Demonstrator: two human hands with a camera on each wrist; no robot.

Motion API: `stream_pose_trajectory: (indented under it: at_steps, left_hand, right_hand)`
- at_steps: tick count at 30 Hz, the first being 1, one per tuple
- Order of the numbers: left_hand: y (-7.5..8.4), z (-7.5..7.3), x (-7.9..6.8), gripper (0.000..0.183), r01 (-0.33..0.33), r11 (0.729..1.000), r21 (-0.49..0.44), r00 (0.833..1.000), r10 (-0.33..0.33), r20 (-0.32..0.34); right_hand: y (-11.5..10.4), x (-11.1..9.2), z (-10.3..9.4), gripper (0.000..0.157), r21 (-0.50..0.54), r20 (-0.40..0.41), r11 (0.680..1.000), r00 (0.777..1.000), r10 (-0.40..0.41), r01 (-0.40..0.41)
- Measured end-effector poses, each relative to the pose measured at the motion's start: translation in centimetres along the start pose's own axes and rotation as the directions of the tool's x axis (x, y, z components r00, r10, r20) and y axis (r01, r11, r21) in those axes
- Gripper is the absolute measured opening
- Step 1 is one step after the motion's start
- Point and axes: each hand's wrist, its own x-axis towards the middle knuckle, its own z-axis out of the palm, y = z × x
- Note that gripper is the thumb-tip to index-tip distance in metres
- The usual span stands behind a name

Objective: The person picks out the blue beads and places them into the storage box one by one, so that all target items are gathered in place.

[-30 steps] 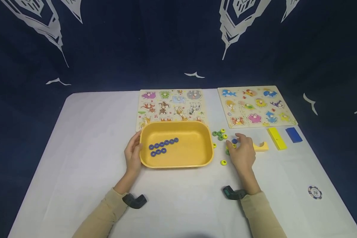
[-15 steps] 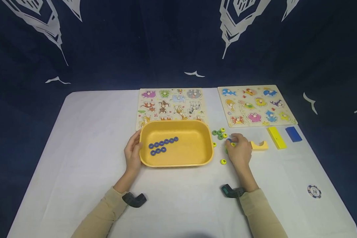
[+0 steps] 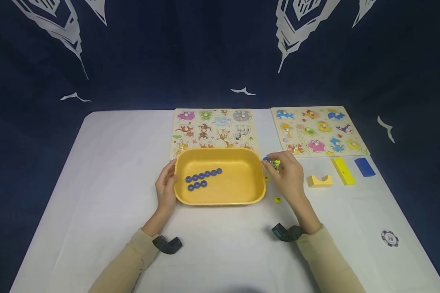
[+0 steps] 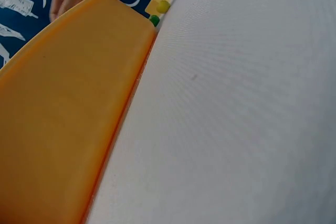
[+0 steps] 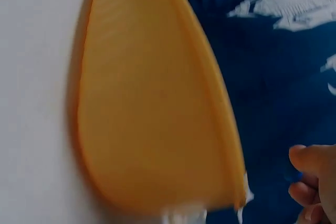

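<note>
A yellow tray [image 3: 242, 183] stands in the middle of the table. My left hand [image 3: 166, 191] grips its left side, thumb at the rim. Several blue ring beads [image 3: 201, 176] lie in two rows on the tray's left half. Just outside the tray's right rim, my right hand [image 3: 289, 177] pinches another blue bead [image 3: 266, 159] between thumb and finger. The right wrist view also shows this blue bead [image 5: 294, 175] in the fingertips. Yellow and green beads lie about that hand, partly hidden by it; one yellow bead [image 3: 277, 200] lies nearer the front.
Two animal puzzle boards lie at the back, the left board [image 3: 212, 126] partly behind the tray and the right board [image 3: 320, 130] farther right. A yellow arch block [image 3: 320, 184], a yellow bar [image 3: 343, 171], a blue block [image 3: 364, 167] and a poker chip [image 3: 390, 238] are on the right.
My right hand has picked up a blue bead from among the loose beads and moved left and away from me to the tray's right rim. The left hand keeps its hold on the tray.
</note>
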Motion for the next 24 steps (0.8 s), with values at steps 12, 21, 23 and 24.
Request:
stream_pose_trajectory:
  at_steps: [12,21,23,24]
  left_hand:
    - [0.0,0.5,0.1,0.044,0.004,1.000,-0.031,1.000,-0.003,0.024]
    - [-0.1,0.6,0.0,0.044,0.011,1.000,-0.014,1.000,-0.011,0.029]
    - [-0.1,0.6,-0.1,0.044,0.011,1.000,-0.013,1.000,-0.011,0.025]
    - [-0.1,0.6,-0.1,0.044,0.012,1.000,-0.010,1.000,-0.011,0.022]
  right_hand:
    - [-4.9,1.4,4.5,0.018,0.084,0.406,0.968,0.879,-0.251,0.237]
    - [-6.5,1.2,8.1,0.017,0.036,0.642,0.935,0.709,-0.292,0.353]
    - [-6.7,1.1,8.7,0.017,0.031,0.663,0.930,0.688,-0.294,0.367]
    - [-6.7,1.1,8.8,0.017,0.030,0.670,0.929,0.683,-0.292,0.368]
